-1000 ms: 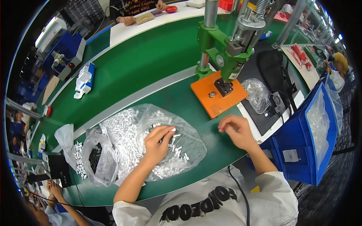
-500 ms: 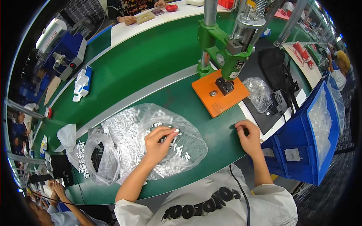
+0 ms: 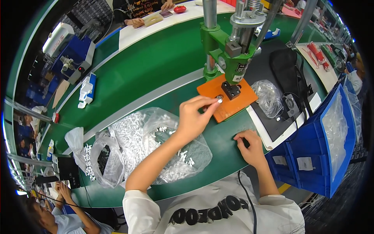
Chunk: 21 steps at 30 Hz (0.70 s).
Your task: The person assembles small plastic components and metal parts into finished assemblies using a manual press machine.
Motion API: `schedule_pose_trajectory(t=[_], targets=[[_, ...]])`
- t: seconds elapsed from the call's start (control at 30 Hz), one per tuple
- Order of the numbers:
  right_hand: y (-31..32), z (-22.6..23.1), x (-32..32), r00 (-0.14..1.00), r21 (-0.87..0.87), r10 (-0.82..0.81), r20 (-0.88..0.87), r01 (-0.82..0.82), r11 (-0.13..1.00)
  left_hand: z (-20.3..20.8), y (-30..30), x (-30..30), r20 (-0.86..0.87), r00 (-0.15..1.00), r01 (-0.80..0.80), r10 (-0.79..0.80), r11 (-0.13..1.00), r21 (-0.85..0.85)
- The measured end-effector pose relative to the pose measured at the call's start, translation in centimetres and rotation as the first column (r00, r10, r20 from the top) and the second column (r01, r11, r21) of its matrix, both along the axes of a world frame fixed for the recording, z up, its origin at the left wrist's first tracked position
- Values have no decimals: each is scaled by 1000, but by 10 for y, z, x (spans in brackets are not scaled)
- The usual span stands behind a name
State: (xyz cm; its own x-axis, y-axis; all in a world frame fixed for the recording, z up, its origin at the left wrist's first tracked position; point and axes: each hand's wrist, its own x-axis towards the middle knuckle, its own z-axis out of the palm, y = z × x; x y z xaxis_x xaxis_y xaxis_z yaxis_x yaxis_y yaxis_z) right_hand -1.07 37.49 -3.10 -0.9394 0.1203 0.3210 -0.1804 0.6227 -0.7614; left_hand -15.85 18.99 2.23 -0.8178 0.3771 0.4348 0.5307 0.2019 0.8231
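My left hand (image 3: 193, 120) is stretched out over the near edge of the orange base plate (image 3: 238, 107) of a green hand press (image 3: 237, 64). Its thumb and forefinger pinch a small white plastic part (image 3: 219, 100) beside the round metal fitting on that plate; the fingertips partly hide the fitting. To the right of the plate is a dark metal block (image 3: 230, 89), under the press head. My right hand (image 3: 251, 148) rests at the green table's near right, fingers loosely curled, thumb apart from forefinger, with nothing visible in it. A clear plastic bag (image 3: 134, 130) of many small white parts lies left, under my left forearm.
A second clear bag (image 3: 105, 163) stands farther left, near loose white parts (image 3: 89, 162). Blue bins (image 3: 302, 156) flank the right side. A crumpled clear bag (image 3: 267, 97) and black pouch (image 3: 286, 68) lie beyond the press. Co-workers sit at left and across.
My left hand has moved from above the bag of white parts, up and right to the press plate, carrying a small white part. My right hand has shifted slightly left and down.
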Motion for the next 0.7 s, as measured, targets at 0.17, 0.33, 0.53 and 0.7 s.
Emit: schedule_pose_trajectory(t=[0.17,0.33,0.53,0.7], targets=[[1,1,1,1000,-33,24,3,-24,999,-22,37,-26,67,997,-43,38,996,79],[3,0,1,999,-57,34,1,-34,998,-26,52,-31,133,990,-58,50,997,53],[5,0,0,999,-53,40,-7,-40,998,-29,53,-36,-138,990,-8,-9,992,-123],[4,3,0,998,-45,51,37,-49,998,-18,39,-29,-623,746,-167,-233,841,-514]])
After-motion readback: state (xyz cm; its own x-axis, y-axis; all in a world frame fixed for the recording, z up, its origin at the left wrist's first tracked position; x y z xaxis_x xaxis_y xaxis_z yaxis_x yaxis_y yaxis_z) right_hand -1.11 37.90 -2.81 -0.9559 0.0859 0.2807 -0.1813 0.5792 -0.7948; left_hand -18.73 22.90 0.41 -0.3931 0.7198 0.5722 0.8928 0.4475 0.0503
